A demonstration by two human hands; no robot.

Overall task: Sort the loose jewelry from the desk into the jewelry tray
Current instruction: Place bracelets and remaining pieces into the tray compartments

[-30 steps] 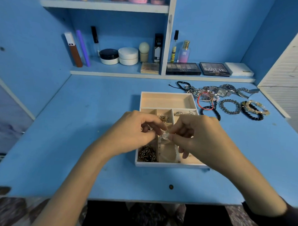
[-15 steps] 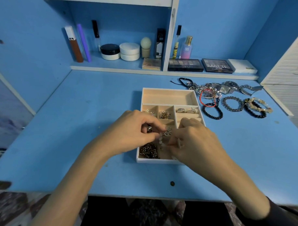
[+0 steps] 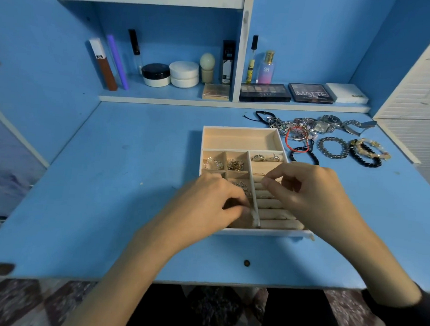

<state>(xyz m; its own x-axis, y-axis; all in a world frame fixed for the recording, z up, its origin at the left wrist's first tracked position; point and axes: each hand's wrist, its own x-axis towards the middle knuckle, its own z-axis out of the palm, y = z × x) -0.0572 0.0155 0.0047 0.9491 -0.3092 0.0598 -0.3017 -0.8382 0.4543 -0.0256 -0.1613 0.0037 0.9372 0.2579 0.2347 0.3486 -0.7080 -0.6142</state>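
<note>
A shelf [image 3: 143, 93] at the far left carries tubes and jars [image 3: 156, 75]. On the table [image 3: 98, 183] in front of it, near the middle, sits the tray [image 3: 239, 139]. Its long far compartment is bare.

The left hand [image 3: 207, 206] reaches into the tray's near-left compartments with its fingers curled down. The grip there is blurred, so I cannot tell if it holds anything. Just past its knuckles lie pearl pieces [image 3: 212, 164] in one small compartment and gold chains [image 3: 236, 164] in the next. A tangle of silver pieces [image 3: 241, 185] lies just beside its fingertips.

The ring rolls [image 3: 275, 215] fill the tray's right side, with two rings [image 3: 265, 157] seated in the farthest slot. The right hand [image 3: 310, 190] hangs over these rolls. Its thumb and forefinger are pressed tip to tip in a narrow grip just above a roll, and its other fingers are curled. Whatever sits between the tips is too small to make out.

Right of the tray, the loose jewelry [image 3: 305, 129] lies on the table. A black bracelet [image 3: 304, 153] is near the right hand's knuckles, and a grey bracelet [image 3: 332, 147] lies beside it. Watches [image 3: 331, 120] lie farther back in the heap, well apart from both hands.
</note>
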